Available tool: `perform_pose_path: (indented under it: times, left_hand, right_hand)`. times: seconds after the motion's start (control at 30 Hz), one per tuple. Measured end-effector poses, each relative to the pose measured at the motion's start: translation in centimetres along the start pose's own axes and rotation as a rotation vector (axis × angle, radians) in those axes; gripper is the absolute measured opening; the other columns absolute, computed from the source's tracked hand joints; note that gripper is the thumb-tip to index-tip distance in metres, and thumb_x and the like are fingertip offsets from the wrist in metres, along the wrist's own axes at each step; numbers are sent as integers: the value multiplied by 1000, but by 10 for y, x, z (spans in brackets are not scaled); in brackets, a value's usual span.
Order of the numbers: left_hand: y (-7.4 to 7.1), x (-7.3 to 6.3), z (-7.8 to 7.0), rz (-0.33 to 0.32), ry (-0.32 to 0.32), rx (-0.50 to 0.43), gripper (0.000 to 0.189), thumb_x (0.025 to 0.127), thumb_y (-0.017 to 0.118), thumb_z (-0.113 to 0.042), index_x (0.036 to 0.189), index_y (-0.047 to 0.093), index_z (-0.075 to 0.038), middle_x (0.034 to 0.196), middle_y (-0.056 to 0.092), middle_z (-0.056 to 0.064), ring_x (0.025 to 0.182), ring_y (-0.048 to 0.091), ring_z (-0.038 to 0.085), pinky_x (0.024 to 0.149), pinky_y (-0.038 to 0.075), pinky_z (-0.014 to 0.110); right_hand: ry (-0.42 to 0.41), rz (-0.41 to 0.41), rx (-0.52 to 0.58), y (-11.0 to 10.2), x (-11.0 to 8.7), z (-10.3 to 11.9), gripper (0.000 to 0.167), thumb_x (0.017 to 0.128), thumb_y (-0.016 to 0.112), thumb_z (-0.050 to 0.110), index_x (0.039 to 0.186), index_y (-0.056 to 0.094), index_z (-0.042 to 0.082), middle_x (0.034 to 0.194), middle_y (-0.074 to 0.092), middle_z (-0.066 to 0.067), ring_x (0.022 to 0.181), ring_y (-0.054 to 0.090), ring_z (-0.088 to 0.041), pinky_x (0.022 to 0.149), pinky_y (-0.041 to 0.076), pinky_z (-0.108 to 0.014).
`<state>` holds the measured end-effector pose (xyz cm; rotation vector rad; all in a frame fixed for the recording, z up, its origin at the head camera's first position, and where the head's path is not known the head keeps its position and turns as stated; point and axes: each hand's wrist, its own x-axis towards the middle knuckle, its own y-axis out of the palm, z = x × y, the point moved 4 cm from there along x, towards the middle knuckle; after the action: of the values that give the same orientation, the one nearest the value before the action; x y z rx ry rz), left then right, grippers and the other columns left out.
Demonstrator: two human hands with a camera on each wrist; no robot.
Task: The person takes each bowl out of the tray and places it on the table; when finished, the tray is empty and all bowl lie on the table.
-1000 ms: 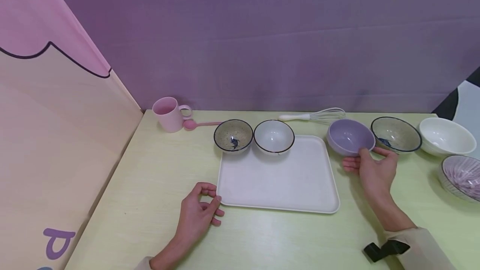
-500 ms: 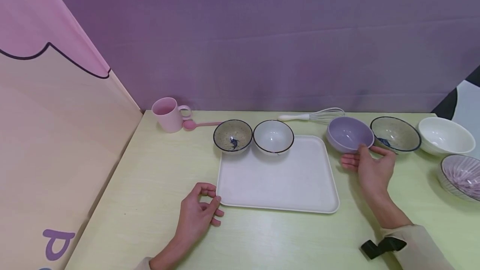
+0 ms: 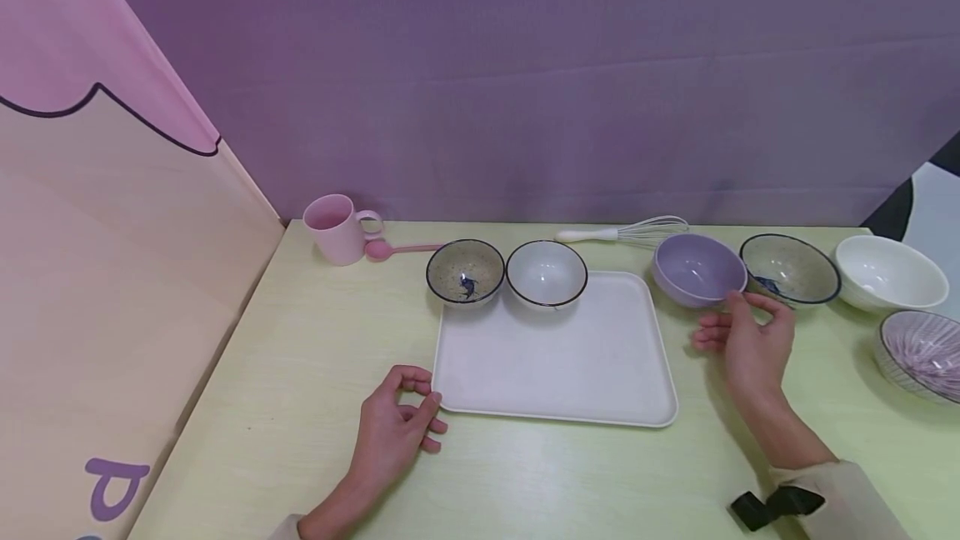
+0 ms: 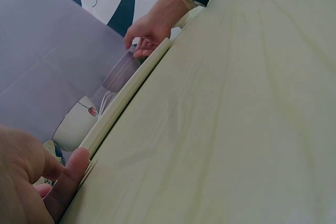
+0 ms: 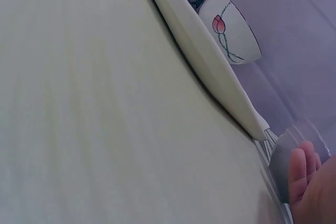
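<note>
A shallow white tray [image 3: 555, 365] lies flat on the table. My left hand [image 3: 393, 419] rests at its near left corner, index fingertip and thumb at the rim, fingers loosely bent. A speckled bowl with a blue fish [image 3: 467, 269] and a white bowl with a dark rim [image 3: 547, 273] stand side by side at the tray's far edge; a red flower shows on the white bowl's outside [image 5: 231, 30]. To the tray's right stands a purple bowl [image 3: 697, 269]. My right hand [image 3: 753, 344] is at its near right side, thumb tip close to the wall, other fingers extended.
Behind the purple bowl lies a whisk [image 3: 630, 232]. A pink mug [image 3: 337, 232] and pink spoon [image 3: 397, 249] are back left. On the right stand another speckled bowl [image 3: 791, 269], a plain white bowl [image 3: 892, 273] and a purple-streaked bowl [image 3: 922, 357].
The purple bowl shifted slightly back, then stayed in place. My right hand has drawn a little to the right from it, its fingers pulling back from below the bowl. The left hand stays still.
</note>
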<state>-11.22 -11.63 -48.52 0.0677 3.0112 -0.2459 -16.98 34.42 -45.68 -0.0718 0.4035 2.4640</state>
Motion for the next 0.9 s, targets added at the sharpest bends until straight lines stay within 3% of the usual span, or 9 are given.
perform_pose_path:
  times: [0.33,0.63,0.9]
  left_hand:
    - [0,-1,0,-2,1,-11,24,104,74,3,124,62,1,115,64,16,69,79,26,53,70,40]
    - [0,0,0,-3,-5,-7,24,104,73,4,125,61,1,115,64,17,70,79,27,53,70,39]
    - [0,0,0,-3,-10,-4,25,104,73,4,125,62,1,114,64,16,69,79,27,53,70,39]
  right_hand:
    - [-65,-52,10,-5,-8,5,16,113,61,11,124,49,17,59,66,-5,39,59,-14,37,57,-24]
    - [-184,32,-25,7,-28,7,13,113,57,4,120,58,15,58,65,-5,39,56,-12,35,52,-19]
    - [-183,132,-114,27,-42,8,15,112,56,2,117,61,15,58,65,-3,40,55,-12,37,50,-18]
